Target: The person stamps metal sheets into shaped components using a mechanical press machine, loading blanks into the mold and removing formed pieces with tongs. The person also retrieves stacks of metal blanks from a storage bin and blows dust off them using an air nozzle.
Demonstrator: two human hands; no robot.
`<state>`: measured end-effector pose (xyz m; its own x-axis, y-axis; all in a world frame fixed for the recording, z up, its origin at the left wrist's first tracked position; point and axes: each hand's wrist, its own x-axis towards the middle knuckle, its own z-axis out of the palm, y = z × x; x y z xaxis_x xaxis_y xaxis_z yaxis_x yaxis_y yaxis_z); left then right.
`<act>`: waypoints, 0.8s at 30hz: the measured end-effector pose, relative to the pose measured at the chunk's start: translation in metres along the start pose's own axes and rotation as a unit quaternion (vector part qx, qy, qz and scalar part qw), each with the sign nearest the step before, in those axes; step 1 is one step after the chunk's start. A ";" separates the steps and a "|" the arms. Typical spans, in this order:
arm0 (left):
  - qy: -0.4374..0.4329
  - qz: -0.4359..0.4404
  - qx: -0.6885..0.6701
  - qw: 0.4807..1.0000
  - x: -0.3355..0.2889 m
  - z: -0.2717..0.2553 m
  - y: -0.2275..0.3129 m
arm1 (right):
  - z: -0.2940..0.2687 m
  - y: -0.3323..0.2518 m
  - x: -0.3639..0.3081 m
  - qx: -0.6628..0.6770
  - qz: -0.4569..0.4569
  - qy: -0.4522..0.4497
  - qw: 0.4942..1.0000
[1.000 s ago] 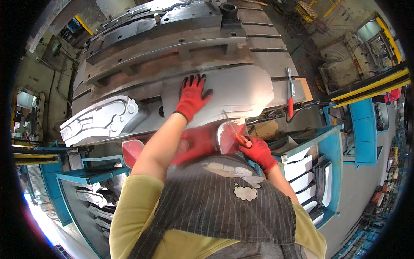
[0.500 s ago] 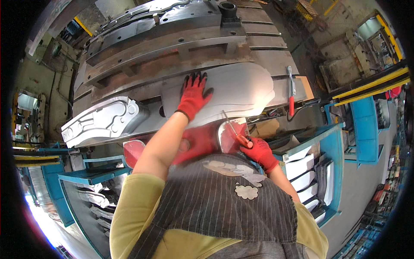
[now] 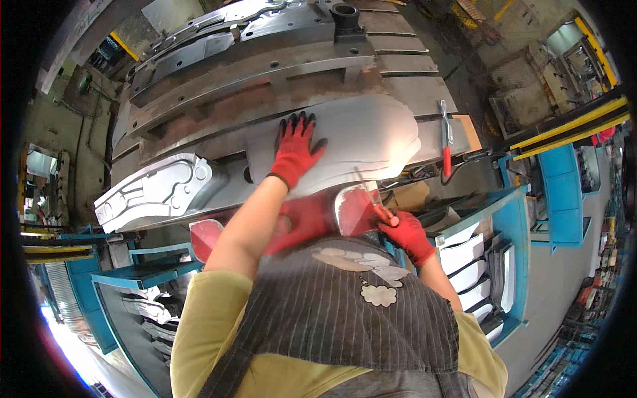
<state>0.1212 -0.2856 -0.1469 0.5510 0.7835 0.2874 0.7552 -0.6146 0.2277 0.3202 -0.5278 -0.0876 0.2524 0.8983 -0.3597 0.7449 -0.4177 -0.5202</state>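
Observation:
My left hand [image 3: 297,147], in a red glove with dark fingertips, lies flat with fingers stretched on a grey sheet-metal panel [image 3: 371,126]. The panel rests along the near edge of a slotted steel table. My right hand [image 3: 408,233], gloved in red too, is closed around the orange handle [image 3: 383,213] of a slim tool. Its thin metal shaft points up toward the panel's near edge and is partly blurred; the exact kind of tool cannot be made out. To the left of the panel sits a shiny formed metal part [image 3: 156,189].
A red machine part [image 3: 305,219] stands between me and the table. Locking pliers with a red grip [image 3: 446,156] lie at the table's right. A heavy steel die [image 3: 265,79] fills the back. Blue racks with metal parts stand at left [image 3: 136,275] and right [image 3: 511,225].
My right hand has moved slightly right and down with the tool, whose shaft now stands more upright. My left hand stays on the panel. The view has shifted a little.

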 end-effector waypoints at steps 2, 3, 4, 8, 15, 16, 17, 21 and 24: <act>-0.007 -0.018 0.015 1.000 0.001 0.002 -0.004 | -0.003 0.023 0.007 0.051 0.065 0.020 0.996; -0.016 -0.038 0.032 0.999 -0.001 0.002 -0.006 | -0.003 0.027 0.005 0.051 0.068 0.021 0.996; -0.016 -0.036 0.030 0.999 0.000 0.001 -0.008 | -0.002 0.030 0.001 0.039 0.056 0.020 0.997; -0.023 -0.048 0.018 0.998 0.004 -0.004 -0.016 | 0.014 0.058 0.004 0.037 0.063 0.024 0.997; -0.047 -0.014 0.000 0.999 -0.004 -0.014 -0.007 | 0.001 0.044 -0.004 0.046 0.084 0.021 0.995; -0.045 -0.015 0.001 0.999 -0.005 -0.015 -0.007 | -0.001 0.047 -0.004 0.085 0.091 0.021 0.992; -0.039 -0.002 -0.002 0.999 -0.006 -0.015 -0.008 | -0.001 0.046 -0.002 0.085 0.089 0.022 0.992; -0.027 0.020 -0.012 0.999 -0.007 -0.015 -0.003 | 0.000 0.036 -0.006 0.022 0.061 0.025 0.998; -0.019 0.016 -0.021 0.999 -0.010 -0.013 -0.002 | 0.008 0.061 0.003 0.144 0.121 0.050 0.981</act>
<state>0.1095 -0.2938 -0.1380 0.5887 0.7657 0.2591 0.7221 -0.6422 0.2574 0.3612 -0.5521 -0.1266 0.4704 0.7705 -0.4301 0.4541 -0.6293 -0.6307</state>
